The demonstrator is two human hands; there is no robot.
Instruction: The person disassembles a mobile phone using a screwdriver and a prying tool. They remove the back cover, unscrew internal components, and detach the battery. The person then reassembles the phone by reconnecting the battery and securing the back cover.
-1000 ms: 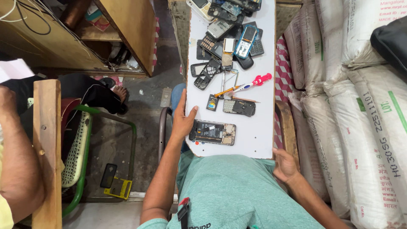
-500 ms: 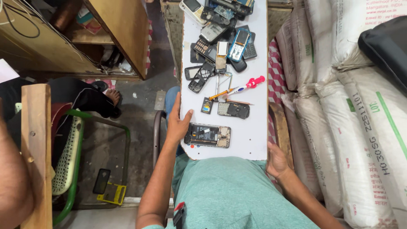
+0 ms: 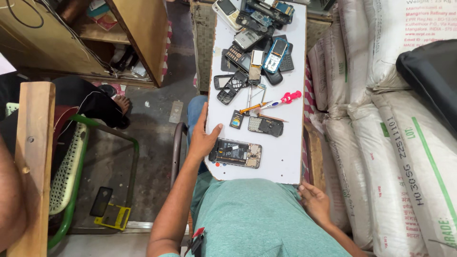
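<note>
My right hand [image 3: 314, 202] has dropped from the white board's [image 3: 285, 157] right edge to its near corner. My left hand [image 3: 203, 140] has closed onto the opened phone [image 3: 236, 153].

A small phone-repair workshop — a white board [image 3: 285, 157] strewn with dismantled phones [image 3: 257, 43], beside stacked sacks [image 3: 381, 143].
</note>
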